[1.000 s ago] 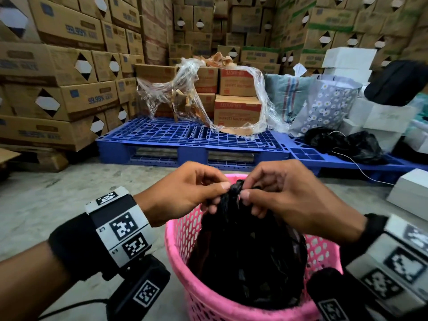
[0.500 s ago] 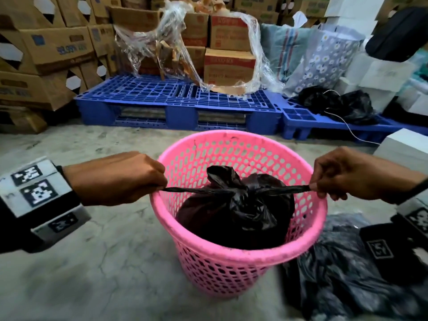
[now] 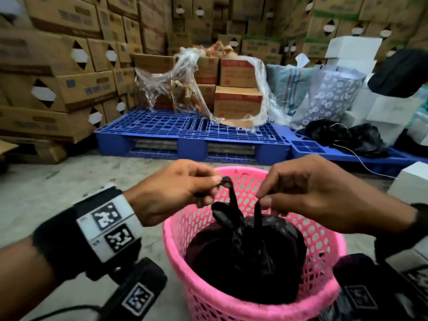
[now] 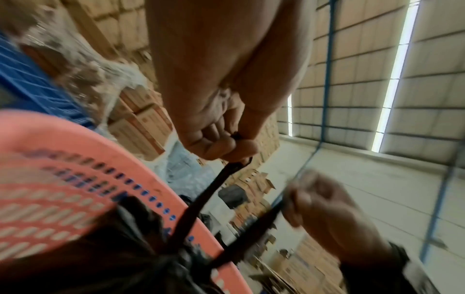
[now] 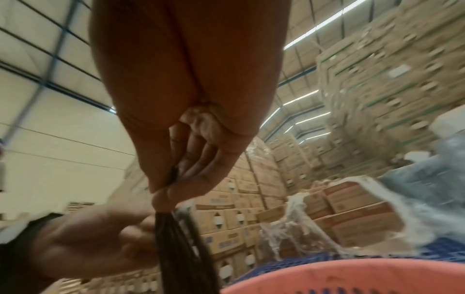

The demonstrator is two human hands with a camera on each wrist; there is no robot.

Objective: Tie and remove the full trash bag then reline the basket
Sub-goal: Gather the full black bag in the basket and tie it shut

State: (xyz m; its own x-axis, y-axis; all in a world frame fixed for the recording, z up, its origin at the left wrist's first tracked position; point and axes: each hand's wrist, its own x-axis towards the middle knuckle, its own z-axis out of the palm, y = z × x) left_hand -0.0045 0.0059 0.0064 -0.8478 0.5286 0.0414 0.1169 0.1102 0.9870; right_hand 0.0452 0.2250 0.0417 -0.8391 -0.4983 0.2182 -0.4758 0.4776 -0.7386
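A full black trash bag sits inside a pink perforated basket on the concrete floor. Its neck is knotted once, and two twisted black ends rise from the knot. My left hand pinches the left end above the basket's far rim. My right hand pinches the right end close beside it. In the left wrist view my left hand grips one black strip over the basket. In the right wrist view my right hand pinches the twisted strip.
A blue plastic pallet with wrapped cartons lies just beyond the basket. Stacked cardboard boxes wall the left and back. White boxes and a flowered bag stand at right. Black plastic lies on a second pallet.
Half a second ago both hands pulled the two ends wide apart, level across the basket. Now the hands have come together above the bag, holding the ends upright.
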